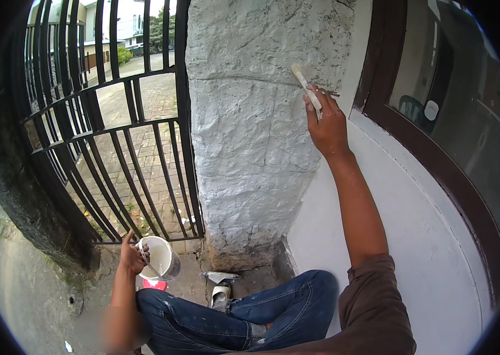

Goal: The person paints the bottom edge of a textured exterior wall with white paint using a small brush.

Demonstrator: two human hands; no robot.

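My right hand (328, 123) is raised to the rough stone wall (256, 130), its fingers closed round the pale handle of a paintbrush (307, 84). The light bristles meet the wall's upper right part, where grey, speckled patches show. Much of the wall below is coated whitish. At lower left my left hand (134, 255) grips a white bucket (170, 260) by its handle, with the index finger sticking out. The bucket is tilted, and whitish residue shows inside it.
A black metal gate (114, 127) stands left of the wall, beside a dark stone post (31, 195). On the right are a smooth white wall (374, 171) and a brown-framed window (439, 160). A red object (154, 284) and a scraper-like grey piece (221, 276) lie on the ground near my legs.
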